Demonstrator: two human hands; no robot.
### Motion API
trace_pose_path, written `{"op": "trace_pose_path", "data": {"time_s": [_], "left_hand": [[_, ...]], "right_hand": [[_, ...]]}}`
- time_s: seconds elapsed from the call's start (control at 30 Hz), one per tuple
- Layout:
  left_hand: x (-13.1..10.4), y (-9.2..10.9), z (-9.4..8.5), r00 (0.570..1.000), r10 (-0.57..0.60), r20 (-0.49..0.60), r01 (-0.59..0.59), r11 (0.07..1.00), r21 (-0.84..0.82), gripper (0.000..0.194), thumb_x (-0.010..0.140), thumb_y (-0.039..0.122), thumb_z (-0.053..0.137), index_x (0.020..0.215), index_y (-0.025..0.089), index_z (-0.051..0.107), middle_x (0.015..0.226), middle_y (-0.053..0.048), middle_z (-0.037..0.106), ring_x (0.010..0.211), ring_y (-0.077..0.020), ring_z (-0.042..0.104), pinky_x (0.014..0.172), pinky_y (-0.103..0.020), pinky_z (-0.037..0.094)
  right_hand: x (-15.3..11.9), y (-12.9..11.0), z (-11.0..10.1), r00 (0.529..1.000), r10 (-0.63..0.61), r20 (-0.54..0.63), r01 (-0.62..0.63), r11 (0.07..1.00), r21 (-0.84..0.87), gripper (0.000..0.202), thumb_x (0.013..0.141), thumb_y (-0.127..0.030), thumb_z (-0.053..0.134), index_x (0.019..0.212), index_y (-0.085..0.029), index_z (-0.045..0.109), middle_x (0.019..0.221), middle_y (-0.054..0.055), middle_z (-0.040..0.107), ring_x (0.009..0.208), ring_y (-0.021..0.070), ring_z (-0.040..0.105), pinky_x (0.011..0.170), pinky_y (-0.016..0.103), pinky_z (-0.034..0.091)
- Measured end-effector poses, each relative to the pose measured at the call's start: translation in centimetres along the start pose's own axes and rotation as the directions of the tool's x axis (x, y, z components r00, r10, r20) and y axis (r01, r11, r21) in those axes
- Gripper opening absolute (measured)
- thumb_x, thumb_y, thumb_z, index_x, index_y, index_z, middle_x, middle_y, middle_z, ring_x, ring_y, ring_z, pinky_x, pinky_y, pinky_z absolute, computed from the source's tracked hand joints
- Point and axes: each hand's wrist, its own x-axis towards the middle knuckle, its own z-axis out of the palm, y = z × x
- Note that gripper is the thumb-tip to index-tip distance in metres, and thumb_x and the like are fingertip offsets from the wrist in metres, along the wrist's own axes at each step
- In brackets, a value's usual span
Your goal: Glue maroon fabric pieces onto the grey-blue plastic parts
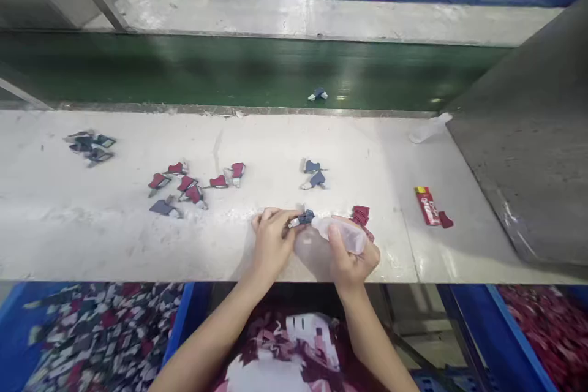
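My left hand (270,242) pinches the edge of a small dark blue piece (305,217) with a pale end, near the bench's front edge. My right hand (353,263) is wrapped round a translucent squeeze bottle (343,233), its nozzle pointing left at the blue piece; whether the tip touches it I cannot tell. Partly hidden behind the right hand lie several dark red flat pieces (361,214). Beyond the hands are two blue pieces (316,180) with pale ends. Farther left sits a loose group of red pieces (187,184) with a grey-blue piece (165,207) beside them.
Dark green pieces (90,146) are bunched at far left. A green conveyor belt (229,70) carries one blue piece (318,94). At right are a red packet (427,206), a red scrap (444,219), a whitish translucent object (430,128) and a metal housing (528,135). Filled blue bins (184,312) stand below.
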Motion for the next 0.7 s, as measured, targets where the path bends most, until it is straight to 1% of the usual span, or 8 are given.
{"op": "trace_pose_path", "data": {"time_s": [0.13, 0.23, 0.3, 0.4, 0.47, 0.5, 0.6, 0.7], "left_hand": [[0.0, -0.1, -0.3, 0.999, -0.024, 0.037, 0.023, 0.999, 0.041, 0.016, 0.086, 0.023, 0.076, 0.101, 0.029, 0.076, 0.101, -0.002, 0.075, 0.106, -0.027, 0.058, 0.096, -0.048, 0.037], [1.4, -0.5, -2.6, 0.989, 0.046, 0.143, -0.058, 0.995, 0.083, 0.036, 0.075, 0.029, 0.086, 0.109, 0.031, 0.075, 0.112, -0.005, 0.07, 0.115, -0.0319, 0.051, 0.098, -0.049, 0.04], [3.7, -0.7, -4.9, 0.968, 0.142, 0.205, -0.16, 0.984, 0.074, 0.053, 0.071, 0.034, 0.088, 0.121, 0.032, 0.071, 0.119, -0.006, 0.066, 0.118, -0.0326, 0.049, 0.102, -0.05, 0.041], [9.6, -0.3, -7.8, 0.949, 0.256, 0.186, -0.275, 0.957, 0.087, 0.046, 0.084, 0.043, 0.075, 0.127, 0.031, 0.066, 0.121, -0.006, 0.065, 0.121, -0.0309, 0.05, 0.104, -0.048, 0.043], [14.8, 0.3, -8.4, 0.948, 0.306, 0.083, -0.316, 0.934, 0.167, 0.032, 0.092, 0.04, 0.064, 0.122, 0.026, 0.066, 0.121, -0.006, 0.066, 0.122, -0.0293, 0.051, 0.106, -0.047, 0.041], [17.7, 0.6, -8.3, 0.948, 0.317, 0.038, -0.317, 0.92, 0.23, 0.028, 0.093, 0.034, 0.063, 0.119, 0.024, 0.067, 0.119, -0.007, 0.067, 0.12, -0.0288, 0.053, 0.107, -0.046, 0.04], [25.5, 0.9, -6.6, 0.982, 0.187, -0.028, -0.161, 0.904, 0.395, 0.031, 0.092, 0.028, 0.063, 0.122, 0.019, 0.065, 0.121, -0.012, 0.068, 0.12, -0.0326, 0.055, 0.104, -0.048, 0.042], [30.5, 0.2, -4.7, 0.988, 0.135, -0.069, -0.093, 0.901, 0.424, 0.038, 0.092, 0.026, 0.064, 0.126, 0.008, 0.061, 0.127, -0.02, 0.064, 0.127, -0.0377, 0.051, 0.105, -0.055, 0.041]], "right_hand": [[0.1, 0.2, -0.5, 0.976, 0.166, -0.14, -0.162, 0.986, 0.039, 0.022, 0.086, -0.033, 0.071, 0.099, -0.016, 0.074, 0.093, 0.009, 0.076, 0.08, 0.023, 0.073, 0.069, 0.034, 0.058], [1.8, 0.4, -1.4, 0.929, 0.288, -0.232, -0.285, 0.957, 0.048, 0.035, 0.082, -0.042, 0.074, 0.104, -0.014, 0.07, 0.091, 0.009, 0.072, 0.073, 0.0217, 0.07, 0.064, 0.034, 0.056], [3.5, 0.9, -2.3, 0.919, 0.302, -0.254, -0.311, 0.95, 0.002, 0.039, 0.074, -0.043, 0.08, 0.098, -0.016, 0.066, 0.086, 0.006, 0.07, 0.072, 0.0216, 0.069, 0.064, 0.033, 0.054], [5.9, 2.7, -3.5, 0.924, 0.272, -0.269, -0.291, 0.956, -0.034, 0.046, 0.065, -0.043, 0.085, 0.093, -0.02, 0.056, 0.102, 0.01, 0.072, 0.093, 0.0265, 0.071, 0.078, 0.037, 0.054], [7.0, 4.0, -4.0, 0.918, 0.282, -0.279, -0.314, 0.946, -0.076, 0.051, 0.064, -0.043, 0.085, 0.095, -0.022, 0.051, 0.109, 0.011, 0.073, 0.099, 0.027, 0.07, 0.086, 0.04, 0.052], [7.4, 4.6, -4.2, 0.912, 0.301, -0.278, -0.337, 0.937, -0.093, 0.053, 0.065, -0.044, 0.085, 0.096, -0.023, 0.048, 0.11, 0.012, 0.074, 0.099, 0.0265, 0.07, 0.087, 0.041, 0.051], [8.0, 5.8, -4.5, 0.889, 0.37, -0.271, -0.405, 0.911, -0.084, 0.057, 0.066, -0.045, 0.084, 0.1, -0.024, 0.044, 0.111, 0.014, 0.075, 0.091, 0.025, 0.071, 0.083, 0.04, 0.051], [8.0, 5.9, -4.6, 0.891, 0.379, -0.251, -0.398, 0.917, -0.031, 0.058, 0.067, -0.045, 0.084, 0.103, -0.023, 0.045, 0.117, 0.017, 0.073, 0.095, 0.0259, 0.072, 0.081, 0.039, 0.052]]}}
